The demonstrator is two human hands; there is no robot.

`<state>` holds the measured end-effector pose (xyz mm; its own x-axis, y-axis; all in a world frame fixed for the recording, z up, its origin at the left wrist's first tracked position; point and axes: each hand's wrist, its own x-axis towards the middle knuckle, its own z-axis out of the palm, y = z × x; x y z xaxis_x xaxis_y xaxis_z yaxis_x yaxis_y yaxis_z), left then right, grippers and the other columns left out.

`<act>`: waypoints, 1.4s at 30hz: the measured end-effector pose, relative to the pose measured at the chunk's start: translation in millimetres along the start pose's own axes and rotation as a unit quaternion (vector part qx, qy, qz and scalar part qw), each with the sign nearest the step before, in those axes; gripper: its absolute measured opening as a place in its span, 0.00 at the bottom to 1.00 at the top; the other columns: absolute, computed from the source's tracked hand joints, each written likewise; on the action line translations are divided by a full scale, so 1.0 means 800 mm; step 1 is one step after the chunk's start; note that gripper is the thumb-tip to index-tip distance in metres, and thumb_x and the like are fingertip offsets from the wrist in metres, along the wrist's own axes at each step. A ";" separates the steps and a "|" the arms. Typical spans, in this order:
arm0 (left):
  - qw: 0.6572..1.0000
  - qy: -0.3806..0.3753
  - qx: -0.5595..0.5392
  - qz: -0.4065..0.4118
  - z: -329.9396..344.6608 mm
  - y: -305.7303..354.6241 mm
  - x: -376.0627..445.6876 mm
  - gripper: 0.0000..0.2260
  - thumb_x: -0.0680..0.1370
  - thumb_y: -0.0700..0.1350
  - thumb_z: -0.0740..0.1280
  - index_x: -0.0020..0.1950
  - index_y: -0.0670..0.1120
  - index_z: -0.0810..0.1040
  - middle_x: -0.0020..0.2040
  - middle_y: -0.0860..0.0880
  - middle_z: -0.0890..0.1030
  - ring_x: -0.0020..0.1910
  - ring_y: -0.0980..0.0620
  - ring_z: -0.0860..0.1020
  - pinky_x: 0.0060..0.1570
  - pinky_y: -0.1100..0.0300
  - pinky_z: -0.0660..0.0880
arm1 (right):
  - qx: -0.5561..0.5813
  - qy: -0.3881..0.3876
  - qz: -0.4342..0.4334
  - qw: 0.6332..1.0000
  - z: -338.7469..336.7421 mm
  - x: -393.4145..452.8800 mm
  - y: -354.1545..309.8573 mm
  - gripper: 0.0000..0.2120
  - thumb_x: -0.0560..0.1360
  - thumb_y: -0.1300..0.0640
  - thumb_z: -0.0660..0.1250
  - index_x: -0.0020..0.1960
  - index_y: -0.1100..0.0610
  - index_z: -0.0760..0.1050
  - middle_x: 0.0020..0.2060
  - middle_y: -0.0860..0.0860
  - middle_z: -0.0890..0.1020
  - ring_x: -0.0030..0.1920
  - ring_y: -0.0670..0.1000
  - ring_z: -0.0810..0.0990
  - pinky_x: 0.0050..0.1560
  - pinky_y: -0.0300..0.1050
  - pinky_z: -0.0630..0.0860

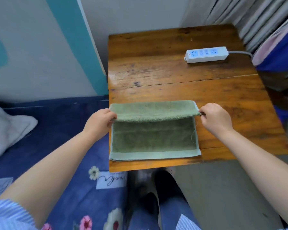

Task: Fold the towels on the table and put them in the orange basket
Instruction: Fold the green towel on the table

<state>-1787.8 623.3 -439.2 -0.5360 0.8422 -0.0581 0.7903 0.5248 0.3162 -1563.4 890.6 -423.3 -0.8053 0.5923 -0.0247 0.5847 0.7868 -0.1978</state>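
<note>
From my remote seat I saw the green towel [154, 136] lying on the near part of the wooden table [173, 72], its near hem running close to the table's front edge and its left side flush with the table's left edge. The far part of the towel was lifted and doubled toward me, so that a rolled flap hung above the flat layer beneath. The left hand [101, 121] pinched the left end of that flap, thumb over the top of the cloth and fingers curled beneath it. The right hand [215, 117] pinched the right end of the flap in the same way, its fingertips closed on the pale hem at the corner. Both forearms were bare, with striped blue-and-white sleeves pushed up at the bottom corners of the view. Farther back on the table, well apart from the towel, lay a white power strip [206, 54] with its grey cable [240, 53] running off to the right. To the left of the table was a bed with a dark blue floral sheet [73, 163], and a white cloth [8, 127] lay bunched on it by the left edge of the view. Grey curtains [249, 17] hung behind the table's far right corner. I could not see the orange basket from this view.
</note>
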 end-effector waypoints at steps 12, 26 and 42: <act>0.991 -0.053 0.062 0.106 0.040 0.012 -0.071 0.10 0.66 0.39 0.55 0.30 0.36 0.73 0.24 0.41 0.74 0.22 0.43 0.73 0.19 0.58 0.69 | -0.003 0.034 -0.091 0.995 0.046 -0.093 0.013 0.08 0.56 0.78 0.68 0.34 0.70 0.75 0.31 0.64 0.77 0.33 0.63 0.78 0.21 0.48 0.73; 0.976 -0.082 0.168 0.114 0.097 0.031 -0.102 0.02 0.55 0.33 0.63 0.25 0.39 0.72 0.21 0.43 0.73 0.18 0.46 0.73 0.16 0.64 0.67 | -0.074 -0.034 -0.151 0.985 0.089 -0.122 0.027 0.18 0.43 0.76 0.73 0.28 0.67 0.70 0.25 0.62 0.73 0.24 0.59 0.75 0.17 0.39 0.67; 0.988 -0.064 0.133 0.040 0.102 0.047 -0.089 0.13 0.65 0.43 0.53 0.29 0.39 0.74 0.27 0.43 0.76 0.26 0.44 0.76 0.26 0.58 0.71 | -0.087 0.027 -0.170 0.981 0.097 -0.118 0.012 0.09 0.59 0.64 0.53 0.27 0.62 0.72 0.27 0.58 0.76 0.28 0.58 0.77 0.29 0.46 0.73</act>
<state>-1695.7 592.9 -500.3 -0.4397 0.8822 -0.1684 0.8881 0.4550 0.0649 -1489.0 828.8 -498.5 -0.9533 0.2946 0.0672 0.2943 0.9556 -0.0143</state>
